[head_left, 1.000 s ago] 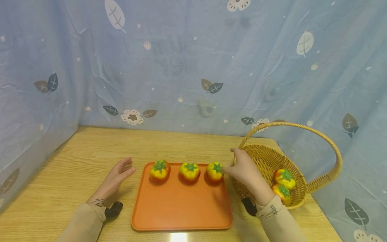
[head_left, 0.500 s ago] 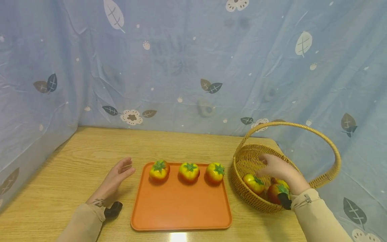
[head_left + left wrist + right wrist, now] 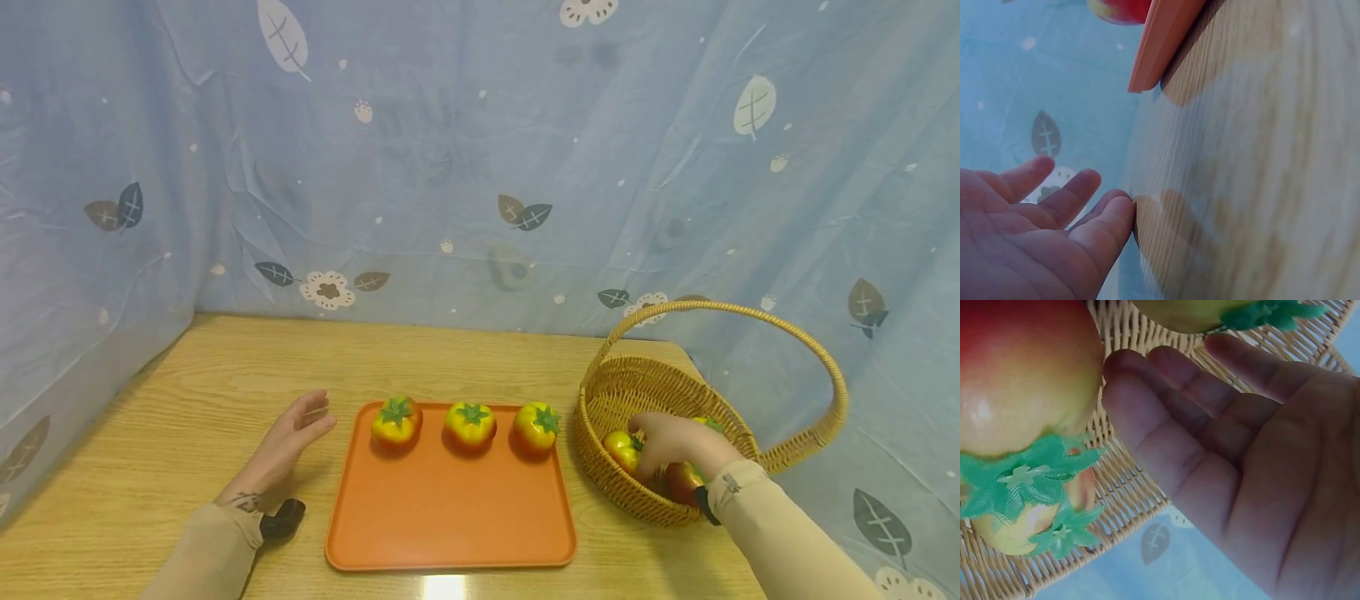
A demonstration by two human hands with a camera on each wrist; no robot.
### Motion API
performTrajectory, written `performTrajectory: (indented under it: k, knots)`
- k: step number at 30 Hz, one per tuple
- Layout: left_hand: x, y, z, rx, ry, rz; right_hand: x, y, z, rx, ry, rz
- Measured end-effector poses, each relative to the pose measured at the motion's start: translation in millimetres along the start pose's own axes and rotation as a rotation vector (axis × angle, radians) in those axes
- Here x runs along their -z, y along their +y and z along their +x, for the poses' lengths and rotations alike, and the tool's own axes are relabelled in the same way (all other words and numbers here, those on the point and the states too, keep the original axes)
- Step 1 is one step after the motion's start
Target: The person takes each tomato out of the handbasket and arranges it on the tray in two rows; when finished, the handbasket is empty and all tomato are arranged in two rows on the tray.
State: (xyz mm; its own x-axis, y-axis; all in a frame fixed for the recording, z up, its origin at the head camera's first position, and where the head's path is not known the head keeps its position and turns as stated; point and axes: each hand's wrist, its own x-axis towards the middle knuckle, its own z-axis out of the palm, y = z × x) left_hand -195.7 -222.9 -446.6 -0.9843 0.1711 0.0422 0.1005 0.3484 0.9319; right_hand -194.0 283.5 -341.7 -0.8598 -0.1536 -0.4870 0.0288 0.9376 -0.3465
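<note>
My right hand is inside the wicker basket, with nothing visible in its loosely bent fingers. A toy tomato with a green leafy top lies at its fingertips. In the right wrist view, a large toy tomato sits beside the thumb and fingertips; I cannot tell whether they touch. Another toy tomato shows above the fingers. The left hand rests by the orange tray, empty, fingers relaxed. Along the tray's far edge sit three toy tomatoes: left, middle, right.
A tall arched basket handle rises above the right forearm. The wooden table ends at a blue patterned curtain. The tray's low rim lies between the left hand and the basket.
My right hand has left the right-hand tomato on the tray, moved right over the basket, then lowered among the tomatoes inside. That tray tomato's leaves have turned slightly rightward. The left hand stays put.
</note>
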Motion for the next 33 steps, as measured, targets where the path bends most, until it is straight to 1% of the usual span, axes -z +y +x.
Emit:
performTrajectory:
  k: [9,12,17,22,24,27,29,31,33]
  knots:
    - [-0.2,-0.4,0.5,-0.004,0.001,0.007,-7.9,-5,6,0.036,0.029,-0.087]
    - [0.0,-0.5,0.6,-0.004,0.0,0.01,-9.2,-6,8,0.053,0.043,-0.132]
    - [0.2,-0.5,0.3,-0.006,0.001,0.018,-7.5,-6,11,0.053,0.061,-0.153]
    - [0.2,-0.4,0.0,-0.006,-0.002,0.015,0.8,-5,10,0.081,0.123,-0.173]
    - [0.3,-0.4,-0.1,-0.005,-0.003,0.012,4.8,-5,7,0.071,0.142,-0.137]
    - [0.5,-0.4,-0.6,-0.009,-0.004,0.012,12.3,-10,2,0.051,0.157,-0.046]
    - [0.5,-0.4,-0.9,-0.017,-0.004,0.016,18.7,-14,-3,0.057,0.182,-0.038]
    - [0.5,-0.5,-1.0,-0.027,-0.003,0.023,25.9,-19,-8,0.071,0.216,-0.073]
    - [0.3,-0.7,-0.8,-0.036,-0.002,0.027,32.4,-24,-14,0.094,0.266,-0.14]
